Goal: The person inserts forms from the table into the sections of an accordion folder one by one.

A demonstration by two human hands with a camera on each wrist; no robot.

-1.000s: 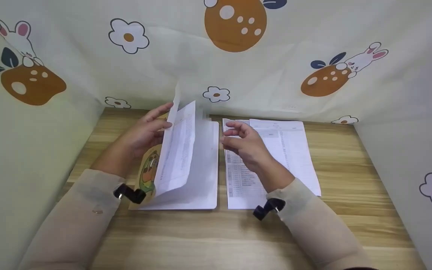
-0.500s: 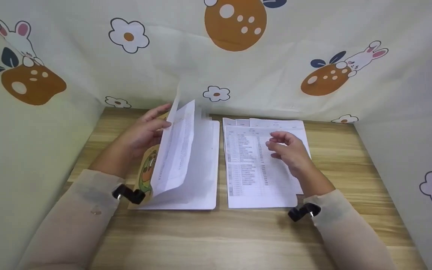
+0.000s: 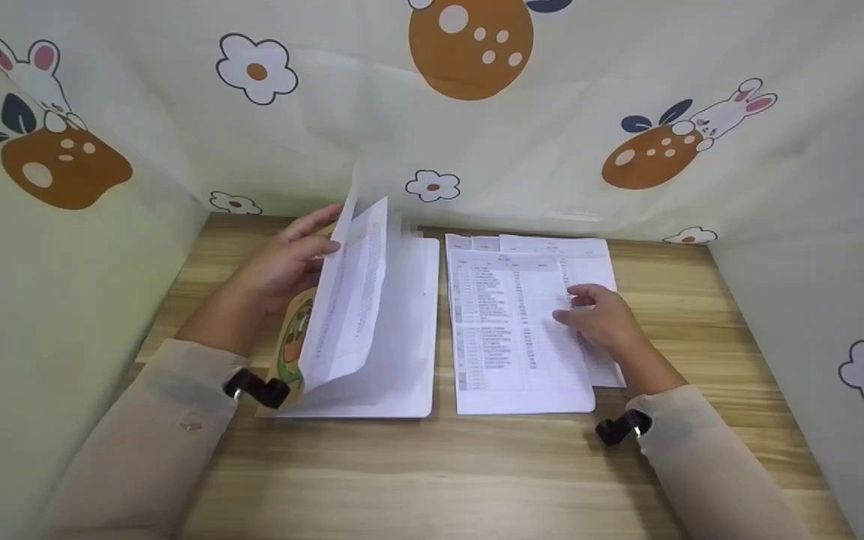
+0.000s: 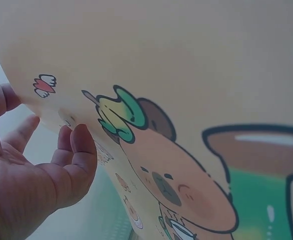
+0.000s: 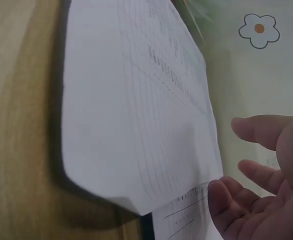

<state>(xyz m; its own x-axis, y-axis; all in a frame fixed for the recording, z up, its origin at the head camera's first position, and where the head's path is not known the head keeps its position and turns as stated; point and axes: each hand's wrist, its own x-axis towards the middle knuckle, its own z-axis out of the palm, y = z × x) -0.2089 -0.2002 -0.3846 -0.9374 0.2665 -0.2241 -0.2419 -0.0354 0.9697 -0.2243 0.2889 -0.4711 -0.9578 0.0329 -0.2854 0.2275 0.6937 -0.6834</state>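
In the head view my left hand (image 3: 282, 262) grips the raised left side of a book (image 3: 421, 337) with a cartoon cover. Printed paper (image 3: 353, 277) stands tilted inside it. The left wrist view shows the cover's animal drawing (image 4: 171, 175), with my fingers at the cover's edge, some behind it and some on its face. To the right lie overlapping printed sheets (image 3: 507, 322). My right hand (image 3: 604, 322) is over their right side, fingers apart and loosely bent, holding nothing. In the right wrist view its fingertips are right at the upper sheet's edge (image 5: 216, 150).
A wooden tabletop (image 3: 402, 480) carries everything. Patterned cloth walls (image 3: 327, 127) enclose it at the back and both sides. A narrow strip of table separates the book from the sheets.
My right hand has moved right and slightly toward me across the sheets, from their left edge to their right side. The left hand and the raised pages are almost unchanged.
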